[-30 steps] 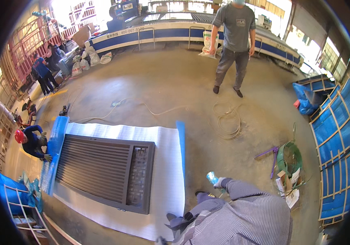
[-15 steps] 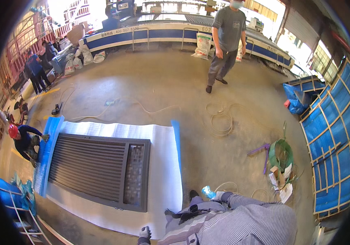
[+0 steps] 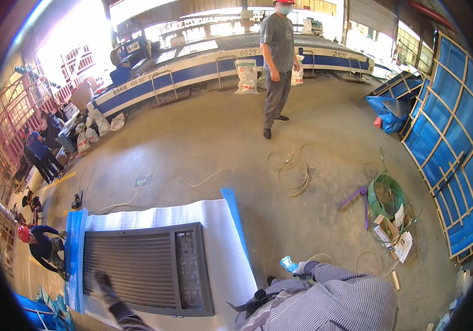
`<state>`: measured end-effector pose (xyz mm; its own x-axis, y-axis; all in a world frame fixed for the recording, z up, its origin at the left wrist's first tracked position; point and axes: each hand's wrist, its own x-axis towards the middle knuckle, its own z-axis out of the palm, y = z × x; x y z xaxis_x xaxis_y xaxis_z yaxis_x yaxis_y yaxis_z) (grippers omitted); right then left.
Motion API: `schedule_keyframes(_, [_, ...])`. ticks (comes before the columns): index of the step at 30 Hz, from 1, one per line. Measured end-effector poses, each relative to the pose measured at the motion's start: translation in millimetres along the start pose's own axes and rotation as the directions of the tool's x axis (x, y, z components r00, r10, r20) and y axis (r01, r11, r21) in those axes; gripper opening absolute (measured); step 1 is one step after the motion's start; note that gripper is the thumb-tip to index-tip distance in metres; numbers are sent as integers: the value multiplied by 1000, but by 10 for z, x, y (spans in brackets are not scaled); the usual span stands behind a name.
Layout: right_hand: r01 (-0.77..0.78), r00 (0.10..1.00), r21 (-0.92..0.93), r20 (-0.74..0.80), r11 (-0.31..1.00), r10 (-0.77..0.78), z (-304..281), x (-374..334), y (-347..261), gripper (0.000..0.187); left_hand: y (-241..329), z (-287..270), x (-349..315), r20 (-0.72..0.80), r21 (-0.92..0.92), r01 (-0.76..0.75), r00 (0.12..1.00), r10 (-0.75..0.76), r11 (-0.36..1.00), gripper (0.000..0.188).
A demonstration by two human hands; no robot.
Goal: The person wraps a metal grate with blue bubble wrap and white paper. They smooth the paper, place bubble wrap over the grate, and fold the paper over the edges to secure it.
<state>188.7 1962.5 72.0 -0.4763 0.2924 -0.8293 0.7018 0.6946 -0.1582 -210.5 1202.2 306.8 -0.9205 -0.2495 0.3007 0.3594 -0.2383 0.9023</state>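
Grey slatted panel lies on white sheet, left hand above it

At far left, a crouching co-worker in a red helmet (image 3: pixel 46 249) is beside the upturned blue edge (image 3: pixel 75 265) of the wrapping. Next comes the wearer's gloved left hand (image 3: pixel 104 284), in front of the panel's slats; whether it touches them, or how its fingers are set, I cannot tell. The grey panel (image 3: pixel 148 270) lies flat on the white sheet (image 3: pixel 222 254), its woven-looking section at the right end. Farther off, a standing person (image 3: pixel 279 60) faces the work area, with a coiled hose (image 3: pixel 305 182) nearer on the floor. The wearer's right hand (image 3: pixel 302 268) grips a shiny blue bundle (image 3: pixel 288 264). To its right stand a purple stand (image 3: pixel 365 205) and a green coil (image 3: pixel 377 207), then wood-framed blue sheeting (image 3: pixel 440 129).
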Motion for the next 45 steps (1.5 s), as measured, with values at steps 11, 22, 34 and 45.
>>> schedule_keyframes(11, [-57,998,124,13,991,56,-666,182,506,64,-560,1900,-1393,195,-350,503,864,-464,790,36])
schedule_keyframes(22, [145,989,270,-74,952,-129,-1262,159,251,71,-2047,4058,-3632,225,-39,991,130,-966,125,79])
schedule_keyframes(34, [627,778,78,-109,775,-619,-2727,318,-1623,84,-2523,5338,-2598,583,277,709,412,-700,648,59])
schedule_keyframes(45, [691,719,65,-166,720,-675,-4109,1037,-1703,87,-3208,6621,-1580,586,375,586,450,-674,718,58])
